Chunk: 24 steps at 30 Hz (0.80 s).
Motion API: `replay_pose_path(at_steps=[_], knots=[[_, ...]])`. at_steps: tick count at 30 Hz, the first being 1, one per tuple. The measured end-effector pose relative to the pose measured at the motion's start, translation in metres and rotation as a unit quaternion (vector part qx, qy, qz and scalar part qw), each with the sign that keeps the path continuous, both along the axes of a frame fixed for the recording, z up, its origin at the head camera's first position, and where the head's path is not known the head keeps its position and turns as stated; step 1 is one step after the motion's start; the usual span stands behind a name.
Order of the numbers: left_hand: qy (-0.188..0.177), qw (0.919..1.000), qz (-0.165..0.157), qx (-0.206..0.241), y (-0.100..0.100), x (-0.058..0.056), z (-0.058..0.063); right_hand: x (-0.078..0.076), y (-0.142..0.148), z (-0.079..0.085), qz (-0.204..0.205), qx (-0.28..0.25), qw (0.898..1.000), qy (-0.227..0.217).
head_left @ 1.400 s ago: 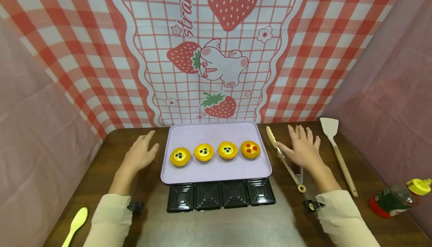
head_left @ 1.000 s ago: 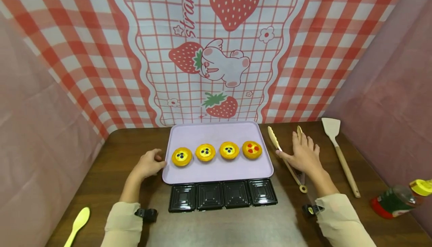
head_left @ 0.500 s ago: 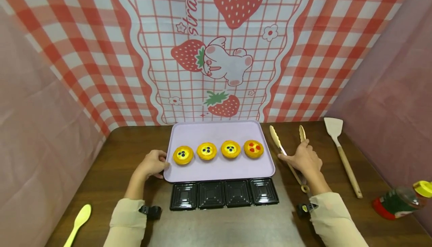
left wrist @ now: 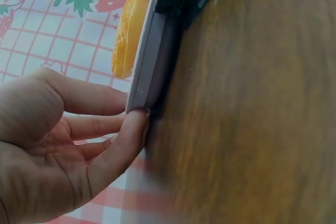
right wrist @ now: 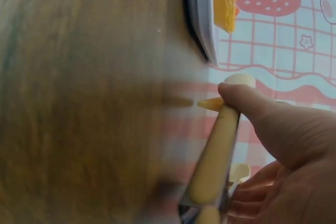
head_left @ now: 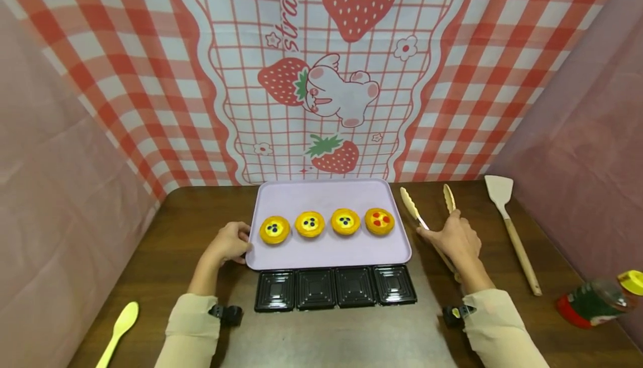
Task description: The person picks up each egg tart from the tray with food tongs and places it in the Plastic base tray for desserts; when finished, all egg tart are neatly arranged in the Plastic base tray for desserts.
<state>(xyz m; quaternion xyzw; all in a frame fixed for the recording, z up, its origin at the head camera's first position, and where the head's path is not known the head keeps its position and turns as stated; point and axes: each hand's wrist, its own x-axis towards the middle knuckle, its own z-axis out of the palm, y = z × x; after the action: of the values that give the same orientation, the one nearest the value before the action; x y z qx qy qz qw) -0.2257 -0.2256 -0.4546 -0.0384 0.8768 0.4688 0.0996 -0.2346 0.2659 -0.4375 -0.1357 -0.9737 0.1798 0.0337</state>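
My left hand (head_left: 230, 243) is at the left edge of a pale lilac tray (head_left: 326, 195); in the left wrist view its thumb and forefinger pinch the tray's corner (left wrist: 144, 72). Several egg tarts (head_left: 310, 224) sit in a row on the tray, most with blue dots on top and the rightmost tart (head_left: 379, 221) with red ones. Right of the tray, my right hand (head_left: 458, 239) grips metal tongs (head_left: 411, 203) with cream tips and pale handles, the thumb on one arm and the fingers round the other. The tong arms are spread apart.
Several black square moulds (head_left: 315, 288) line up in front of the tray, by a grey metal surface (head_left: 331, 340). To the right are a white spatula (head_left: 514, 239) with a wooden handle and a yellow-capped bottle (head_left: 593, 302). A yellow spoon (head_left: 120, 326) lies front left.
My left hand has come in from the left and taken hold of the tray's edge. My right hand has lowered from over the tongs and closed its fingers round them.
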Motion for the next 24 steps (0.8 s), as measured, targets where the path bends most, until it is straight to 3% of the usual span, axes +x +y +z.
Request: replay_pose_path(at_steps=[11, 24], knots=[[0.0, 1.0, -0.001, 0.006, -0.002, 0.001, -0.002, 0.004, 0.007, 0.029, 0.02, 0.026, 0.995, 0.097], [0.009, 0.9999, -0.005, -0.014, -0.002, 0.0, 0.0, 0.024, 0.0, 0.056, 0.144, 0.009, 0.986, 0.084]])
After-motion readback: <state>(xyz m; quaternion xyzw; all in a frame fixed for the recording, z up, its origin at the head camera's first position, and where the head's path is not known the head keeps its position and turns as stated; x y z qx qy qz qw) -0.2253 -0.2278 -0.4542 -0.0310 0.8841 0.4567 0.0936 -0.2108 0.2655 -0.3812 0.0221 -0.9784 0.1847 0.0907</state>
